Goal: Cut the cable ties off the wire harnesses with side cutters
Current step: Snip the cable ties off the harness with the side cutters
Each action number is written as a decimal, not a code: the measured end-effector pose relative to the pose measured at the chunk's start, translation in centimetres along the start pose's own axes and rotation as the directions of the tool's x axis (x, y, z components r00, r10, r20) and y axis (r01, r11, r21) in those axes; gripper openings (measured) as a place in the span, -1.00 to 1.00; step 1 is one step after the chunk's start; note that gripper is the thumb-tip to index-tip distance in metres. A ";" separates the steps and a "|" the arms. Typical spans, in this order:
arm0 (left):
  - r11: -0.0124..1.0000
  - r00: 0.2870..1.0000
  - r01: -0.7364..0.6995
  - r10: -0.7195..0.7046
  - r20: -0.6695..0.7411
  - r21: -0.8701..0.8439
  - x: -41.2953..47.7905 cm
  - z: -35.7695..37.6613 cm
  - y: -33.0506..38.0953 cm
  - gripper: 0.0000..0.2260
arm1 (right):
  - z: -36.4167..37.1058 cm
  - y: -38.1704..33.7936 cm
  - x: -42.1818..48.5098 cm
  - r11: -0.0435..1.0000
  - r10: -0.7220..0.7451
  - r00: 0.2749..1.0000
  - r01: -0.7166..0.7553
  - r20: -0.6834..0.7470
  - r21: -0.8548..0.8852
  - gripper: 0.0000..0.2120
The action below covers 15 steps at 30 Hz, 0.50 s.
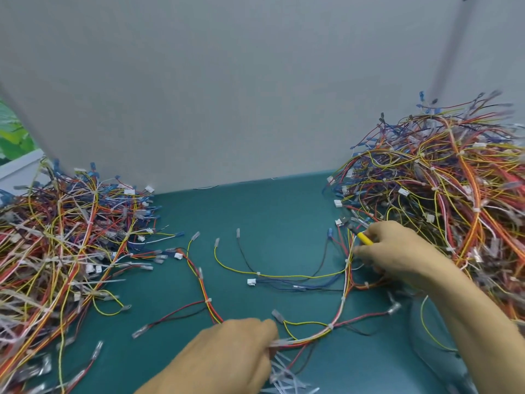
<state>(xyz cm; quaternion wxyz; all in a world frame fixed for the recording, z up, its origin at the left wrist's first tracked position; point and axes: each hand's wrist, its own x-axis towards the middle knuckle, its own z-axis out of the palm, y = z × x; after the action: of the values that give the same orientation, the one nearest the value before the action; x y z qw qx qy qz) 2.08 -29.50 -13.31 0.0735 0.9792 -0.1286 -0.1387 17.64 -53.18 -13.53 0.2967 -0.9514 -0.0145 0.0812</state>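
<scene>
A person's left hand point(227, 351) is gripping one end of a wire harness point(341, 302) lying across the green table point(270, 211), while the right hand point(397, 251) is clutching yellow-handled side cutters point(362, 237) (blades blurred) at the harness's far end, just beside the right-hand pile point(443, 194). Loose white cable ties point(284, 376) are lying by the left hand.

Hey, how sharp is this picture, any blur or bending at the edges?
Head view: even, soft light, no glare; the left hand and the right-side wire pile are motion-blurred; the wall's left edge leans, wide-angle distortion; the table middle is sharpest.
</scene>
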 end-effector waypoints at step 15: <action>1.000 0.999 -0.016 0.016 -0.031 -0.017 -2.2 0.9 -0.7 -0.52 | 3.6 -1.8 -1.1 0.939 -0.024 0.993 -0.018 -0.115 -0.343 -0.75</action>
<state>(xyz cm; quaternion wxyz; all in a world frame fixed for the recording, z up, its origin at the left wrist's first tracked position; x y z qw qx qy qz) -0.10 -28.31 -13.75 0.0849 0.9795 -0.1340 -0.1242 16.05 -49.74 -15.28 0.1266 -0.9917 -0.0124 0.0208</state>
